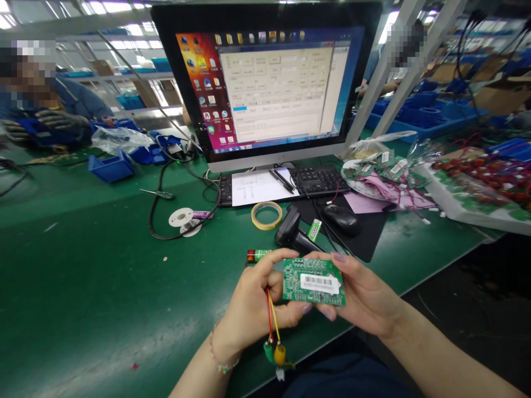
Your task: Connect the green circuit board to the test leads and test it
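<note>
Between my two hands, just above the table's front edge, is a green circuit board (293, 293) with a white barcode label (319, 284) facing up. My left hand (257, 298) grips the board's left end, fingers at the top edge and thumb along the bottom. My right hand (363, 293) pinches its right end. Red and yellow wires (271, 315) hang past my left hand, with green and yellow rounded parts (280, 354) and a white connector at their lower end. Beyond my left hand lies a green-wrapped cylinder (260, 255), partly hidden by my fingers.
Ahead lie a black barcode scanner (296, 232), a yellow tape roll (266, 226), a mouse (342, 219) and a keyboard (319, 179) below a monitor (265, 94). A spool (181, 218) and screwdriver (166, 195) are left. A foam tray (464, 204) of wired parts stands right. A gloved co-worker (62, 119) sits far left.
</note>
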`<state>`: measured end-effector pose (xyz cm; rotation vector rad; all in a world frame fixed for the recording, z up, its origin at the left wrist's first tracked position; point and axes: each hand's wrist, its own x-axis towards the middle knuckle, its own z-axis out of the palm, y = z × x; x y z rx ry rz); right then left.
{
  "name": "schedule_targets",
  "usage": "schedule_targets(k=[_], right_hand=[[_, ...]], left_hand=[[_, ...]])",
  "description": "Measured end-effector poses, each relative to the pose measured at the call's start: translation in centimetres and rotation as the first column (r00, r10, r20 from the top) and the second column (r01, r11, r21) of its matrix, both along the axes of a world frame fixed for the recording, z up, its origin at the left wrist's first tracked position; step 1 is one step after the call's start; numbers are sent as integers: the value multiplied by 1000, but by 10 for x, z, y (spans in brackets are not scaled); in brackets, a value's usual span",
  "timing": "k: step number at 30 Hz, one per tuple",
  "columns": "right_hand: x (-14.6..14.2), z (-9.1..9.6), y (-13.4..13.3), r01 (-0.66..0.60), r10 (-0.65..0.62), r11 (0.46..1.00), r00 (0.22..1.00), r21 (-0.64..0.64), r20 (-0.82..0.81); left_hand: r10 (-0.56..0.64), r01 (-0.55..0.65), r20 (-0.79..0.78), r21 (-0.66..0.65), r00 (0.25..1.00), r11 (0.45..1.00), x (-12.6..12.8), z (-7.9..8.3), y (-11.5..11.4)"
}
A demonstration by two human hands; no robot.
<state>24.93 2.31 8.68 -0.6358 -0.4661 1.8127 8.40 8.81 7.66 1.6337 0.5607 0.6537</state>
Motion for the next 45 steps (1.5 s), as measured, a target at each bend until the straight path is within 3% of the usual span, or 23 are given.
schedule_targets(k=[6, 9, 11, 13, 16, 17, 18, 19, 20, 24, 26, 28, 32, 35, 45], right_hand=[[-2, 7, 1, 17, -13, 999, 989, -28, 147], [-2, 9, 4, 112, -98, 993, 950, -30, 298], [1, 8, 5, 227, -211, 974, 868, 18, 450], [5, 8, 3, 352, -373, 921, 678, 167, 633], [5, 14, -6, 404, -643, 745, 224, 531, 732], [3, 19, -11, 375, -701, 687, 119, 622, 703], [-1, 24, -16, 347, -733, 655, 76, 671, 676], [-5, 29, -21, 322, -740, 655, 93, 683, 666], [-10, 34, -26, 306, -721, 685, 159, 661, 674], [-26, 41, -33, 311, -521, 853, 561, 419, 644], [-30, 39, -30, 372, -481, 876, 701, 305, 526], [-31, 35, -24, 429, -475, 880, 781, 204, 405], [-30, 31, -14, 473, -471, 879, 844, 60, 256], [-29, 31, -12, 467, -458, 884, 867, 2, 194], [-27, 31, -14, 477, -470, 879, 871, -17, 145]], left_hand=[[35, -31, -51, 88, 998, 996, 0, 2, -1], [63, -51, -63, 166, 996, 985, 1, 2, -1], [105, -89, -59, 228, 993, 969, 1, 1, -1], [156, -129, -70, 293, 985, 947, 1, 0, 0], [231, -170, -116, 388, 966, 906, 1, -1, 1], [257, -181, -130, 422, 958, 888, 2, -1, 1], [284, -193, -140, 457, 948, 868, 2, -1, 1], [309, -203, -144, 491, 940, 847, 3, -2, 0], [331, -212, -147, 522, 932, 826, 3, -2, 0], [413, -254, -127, 618, 902, 744, 4, -4, -2], [453, -275, -106, 667, 885, 693, 5, -5, -2], [474, -283, -82, 710, 876, 645, 4, -5, -2], [503, -301, -24, 777, 864, 553, 4, -6, -2], [514, -309, 0, 800, 858, 515, 3, -7, -3], [506, -294, 43, 855, 862, 428, 3, -7, -3]])
